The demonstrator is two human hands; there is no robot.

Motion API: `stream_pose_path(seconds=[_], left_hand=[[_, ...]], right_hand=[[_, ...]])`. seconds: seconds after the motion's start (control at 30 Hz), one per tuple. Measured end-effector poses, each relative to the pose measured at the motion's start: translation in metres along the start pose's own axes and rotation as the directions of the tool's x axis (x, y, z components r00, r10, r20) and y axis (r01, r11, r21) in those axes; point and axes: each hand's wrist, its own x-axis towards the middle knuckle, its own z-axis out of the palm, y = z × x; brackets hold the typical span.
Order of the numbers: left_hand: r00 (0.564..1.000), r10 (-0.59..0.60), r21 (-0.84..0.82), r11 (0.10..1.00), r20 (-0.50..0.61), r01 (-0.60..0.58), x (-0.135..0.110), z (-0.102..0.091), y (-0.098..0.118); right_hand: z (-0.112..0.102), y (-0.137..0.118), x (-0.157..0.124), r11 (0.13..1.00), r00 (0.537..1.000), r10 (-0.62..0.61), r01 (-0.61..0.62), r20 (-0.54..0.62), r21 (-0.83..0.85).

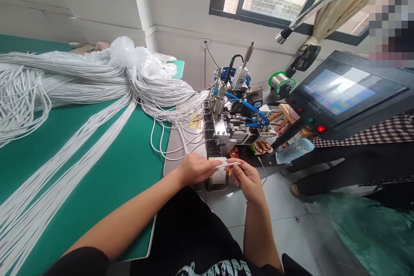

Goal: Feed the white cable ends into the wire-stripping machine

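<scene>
A white cable point(229, 164) runs between my two hands, in front of the machine. My left hand point(198, 167) is closed around it, thumb on top. My right hand point(249, 180) pinches the tip of the same cable between thumb and fingers; its lower fingers are partly hidden. A dark edge shows below the right fingers, too small to name. Beyond both hands stands a bench machine point(234, 116) with metal cylinders and blue air hoses. Several white cables point(181, 99) lead from a large bundle to its left side.
A green table point(126, 155) on the left bears long cable bundles and clear plastic bags point(129, 54). At right are a touchscreen panel point(339, 90), a solder wire spool point(282, 82) and a light-blue container point(296, 151). Another person in a checked top point(365, 131) stands behind the panel.
</scene>
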Motion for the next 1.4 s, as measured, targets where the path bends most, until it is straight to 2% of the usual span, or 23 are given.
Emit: stream_pose_path(seconds=[0.1,0.17,0.33,0.43,0.6,0.7,0.77,0.9,0.97,1.07,1.23,1.4], left_hand=[[1.0,-0.009,-0.002,1.0,0.019,0.009,0.001,-0.001,0.001],[1.0,-0.01,-0.01,1.0,0.016,0.01,0.002,-0.002,0.003],[1.0,-0.011,-0.047,0.999,-0.006,0.01,0.004,-0.002,0.008],[0.998,-0.051,-0.068,0.996,-0.021,0.05,0.006,-0.002,0.014],[0.97,-0.237,-0.171,0.955,0.059,0.243,0.014,-0.003,0.029],[0.954,-0.293,-0.174,0.938,0.069,0.3,0.017,-0.003,0.035],[0.956,-0.29,-0.134,0.947,0.039,0.292,0.017,-0.001,0.034],[0.981,-0.196,0.003,0.981,-0.003,0.196,0.014,0.003,0.02],[0.988,-0.155,0.064,0.986,0.016,0.154,0.012,0.005,0.01],[0.985,-0.159,0.115,0.982,0.073,0.15,0.008,0.008,-0.002],[0.965,-0.181,0.089,0.982,0.19,0.167,0.007,0.007,-0.012],[0.958,-0.204,0.041,0.979,0.202,0.199,0.009,0.005,-0.013]], right_hand=[[-0.002,0.001,0.0,0.999,0.999,0.026,-0.026,0.031,0.02],[-0.004,0.004,0.001,0.998,0.999,0.043,-0.044,0.006,0.043],[-0.005,0.012,0.004,0.986,0.973,0.074,-0.039,-0.217,0.164],[-0.003,0.015,0.006,0.982,0.96,0.055,-0.003,-0.273,0.189],[-0.001,0.016,0.009,0.971,0.962,0.078,-0.013,-0.262,0.239],[-0.001,0.017,0.012,0.957,0.97,0.099,-0.031,-0.224,0.288],[-0.002,0.017,0.015,0.951,0.981,0.092,-0.035,-0.174,0.308],[-0.005,0.022,0.026,0.95,0.994,0.078,-0.05,-0.079,0.307],[-0.007,0.025,0.033,0.964,0.996,0.074,-0.057,-0.057,0.261],[-0.008,0.029,0.041,0.988,0.996,0.069,-0.059,-0.062,0.143],[-0.007,0.032,0.044,0.998,0.994,0.029,-0.022,-0.109,0.066],[-0.008,0.034,0.04,1.0,0.995,0.005,-0.002,-0.103,0.026]])
